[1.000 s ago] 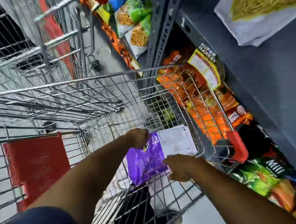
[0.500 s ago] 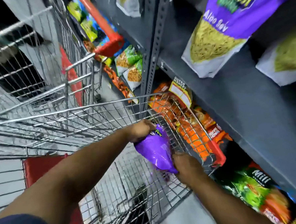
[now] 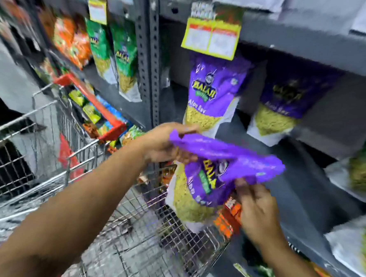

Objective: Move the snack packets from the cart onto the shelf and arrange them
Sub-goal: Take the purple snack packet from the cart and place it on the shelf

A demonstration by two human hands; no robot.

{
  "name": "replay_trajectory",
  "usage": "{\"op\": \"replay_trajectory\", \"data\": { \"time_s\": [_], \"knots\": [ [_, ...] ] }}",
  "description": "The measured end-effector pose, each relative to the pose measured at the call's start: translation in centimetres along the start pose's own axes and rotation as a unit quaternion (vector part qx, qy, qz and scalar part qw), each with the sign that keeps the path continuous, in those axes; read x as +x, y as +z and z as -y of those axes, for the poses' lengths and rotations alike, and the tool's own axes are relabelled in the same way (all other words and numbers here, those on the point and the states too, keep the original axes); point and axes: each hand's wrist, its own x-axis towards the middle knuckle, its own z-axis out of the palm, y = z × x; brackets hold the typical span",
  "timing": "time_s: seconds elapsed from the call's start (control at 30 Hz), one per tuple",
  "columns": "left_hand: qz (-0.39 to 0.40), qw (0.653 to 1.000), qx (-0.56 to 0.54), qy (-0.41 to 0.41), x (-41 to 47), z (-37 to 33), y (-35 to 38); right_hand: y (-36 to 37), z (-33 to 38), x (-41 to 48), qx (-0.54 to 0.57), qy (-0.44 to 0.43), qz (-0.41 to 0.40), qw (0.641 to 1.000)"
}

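A purple snack packet [image 3: 204, 180] with yellow sev showing through its lower part hangs in the air between the wire cart [image 3: 141, 237] and the grey shelf [image 3: 298, 174]. My left hand [image 3: 163, 143] grips its top left corner. My right hand [image 3: 257, 208] pinches its folded top right edge from below. Two matching purple packets stand upright on the shelf, one [image 3: 213, 93] just behind my left hand and one [image 3: 287, 102] further right.
A perforated steel upright [image 3: 149, 61] divides the shelving. Green packets [image 3: 123, 56] and orange packets [image 3: 71, 40] fill the bay to the left. A yellow price tag [image 3: 211, 38] hangs from the shelf above. A second cart with a red handle [image 3: 94, 105] stands ahead.
Both hands have lifted the purple packet out of the cart and up toward the shelf. The view has tilted up from the cart to the shelf bay.
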Motion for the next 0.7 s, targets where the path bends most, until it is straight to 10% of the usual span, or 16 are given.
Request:
{"op": "replay_trajectory", "data": {
  "time_s": [0.37,0.7],
  "knots": [
    [-0.079,0.984,-0.146,0.069,11.2,-3.9,9.0,-7.6,-0.4,9.6,-0.074,-0.004,-0.200,0.977],
    [-0.159,0.953,-0.224,0.126,11.8,-1.4,10.3,-10.0,-1.3,8.5,-0.061,0.057,-0.139,0.987]
  ]
}}
